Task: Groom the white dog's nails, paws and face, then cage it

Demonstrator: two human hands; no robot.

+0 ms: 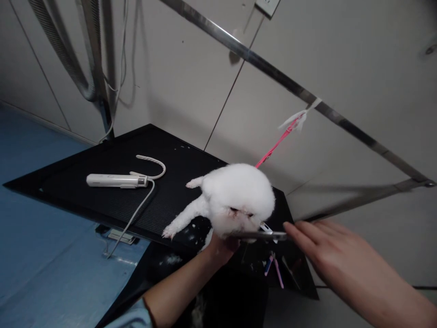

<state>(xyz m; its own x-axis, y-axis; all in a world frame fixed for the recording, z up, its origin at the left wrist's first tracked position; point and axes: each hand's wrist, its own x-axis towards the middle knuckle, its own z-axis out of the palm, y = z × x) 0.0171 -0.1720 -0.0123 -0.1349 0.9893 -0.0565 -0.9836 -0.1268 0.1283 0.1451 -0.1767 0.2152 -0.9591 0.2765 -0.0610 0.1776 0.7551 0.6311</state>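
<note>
A white fluffy dog (241, 189) with a rounded trim lies on the black table, forelegs stretched to the left. From below, my left hand (223, 248) holds the dog's chin; most of its fingers are hidden by the fur and the blades. My right hand (327, 248) is closed round a pair of scissors (261, 235). Their blades lie level across the lower muzzle, tips pointing left, just above my left hand. The handles are mostly covered by my fingers.
A pink lead (276, 148) runs from the dog to a metal bar (249, 54). On the black grooming table (112, 157) lie a white corded clipper-like device (118, 180), pink-and-blue nail clippers (274, 269) and another metal tool (268, 228) beside the muzzle. Hair tufts are scattered about.
</note>
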